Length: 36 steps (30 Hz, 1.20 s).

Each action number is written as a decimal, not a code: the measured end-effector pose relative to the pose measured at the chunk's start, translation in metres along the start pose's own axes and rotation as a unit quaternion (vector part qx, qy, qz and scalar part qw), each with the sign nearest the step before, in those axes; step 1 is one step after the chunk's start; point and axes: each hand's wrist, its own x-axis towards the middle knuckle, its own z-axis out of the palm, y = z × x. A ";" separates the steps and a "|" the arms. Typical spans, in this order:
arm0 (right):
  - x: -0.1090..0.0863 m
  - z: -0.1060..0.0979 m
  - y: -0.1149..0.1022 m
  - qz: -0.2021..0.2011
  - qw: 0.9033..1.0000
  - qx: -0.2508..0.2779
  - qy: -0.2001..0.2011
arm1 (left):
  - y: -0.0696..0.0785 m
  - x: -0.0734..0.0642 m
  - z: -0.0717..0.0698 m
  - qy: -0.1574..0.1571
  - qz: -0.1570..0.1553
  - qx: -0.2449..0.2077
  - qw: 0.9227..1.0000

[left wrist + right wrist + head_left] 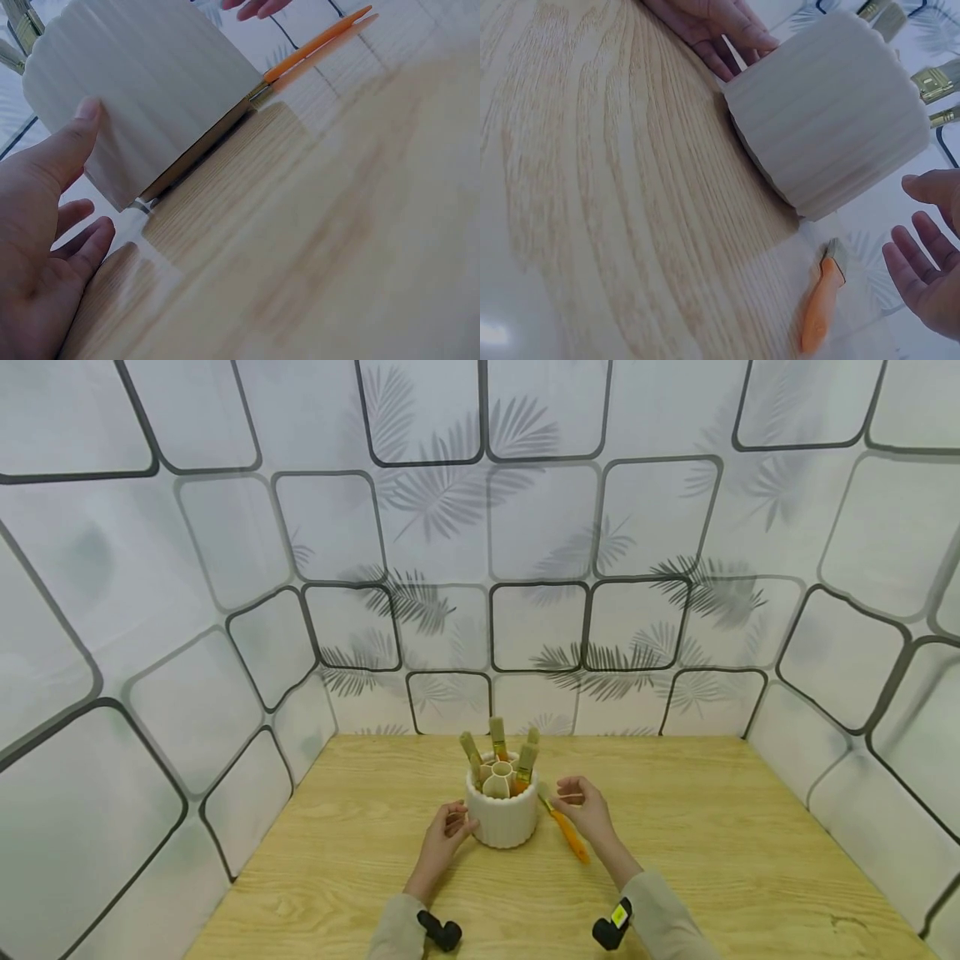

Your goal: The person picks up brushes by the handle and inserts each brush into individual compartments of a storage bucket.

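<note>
A white ribbed round holder (502, 821) stands on the wooden table, with several flat paintbrushes (498, 739) upright, bristles up, in its compartments. My left hand (447, 837) is at the holder's left side. In the left wrist view its thumb (84, 120) rests on the ribbed wall, while its other fingers sit loosely bent beside the base. An orange-handled paintbrush (570, 837) lies on the table just right of the holder, its bristles partly hidden in the head view. Close by it, my right hand (585, 810) hovers with loosely bent fingers; in the right wrist view it holds nothing.
The light wooden table (735, 843) runs back to a patterned sheet (540, 627) with dark outlines and leaf prints, which also rises along both sides. Black wrist devices (441, 932) sit at both sleeves.
</note>
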 end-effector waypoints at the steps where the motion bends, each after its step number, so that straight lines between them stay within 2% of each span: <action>1: 0.000 0.000 0.001 0.003 1.000 -0.003 -0.001 | 0.000 0.000 0.000 -0.001 -0.004 -0.004 1.000; 3: 0.000 0.000 0.003 0.006 1.000 -0.010 -0.002 | 0.000 0.001 0.000 -0.003 -0.020 -0.014 1.000; 5: -0.001 0.000 0.004 0.014 1.000 -0.016 -0.003 | 0.001 0.002 0.000 -0.008 -0.055 -0.028 0.998; 8: -0.002 0.000 0.006 0.015 0.999 -0.028 -0.003 | 0.003 0.003 0.001 -0.013 -0.084 -0.041 0.996; 13: -0.004 0.000 0.009 0.025 0.999 -0.035 0.000 | 0.022 0.001 -0.001 -0.024 -0.090 -0.051 0.994; 16: -0.005 -0.001 0.011 0.033 0.999 -0.039 -0.003 | 0.035 -0.001 -0.003 -0.027 -0.084 -0.038 0.995; 20: -0.006 -0.001 0.014 0.043 0.998 -0.039 -0.010 | 0.041 -0.002 -0.003 -0.025 -0.084 -0.022 0.996; 31: -0.005 -0.001 0.024 0.055 0.997 -0.055 -0.025 | 0.035 -0.002 -0.003 -0.027 -0.084 -0.020 0.996; 36: -0.005 0.000 0.025 0.059 0.996 -0.061 -0.024 | 0.011 0.001 0.000 -0.019 -0.086 -0.018 0.996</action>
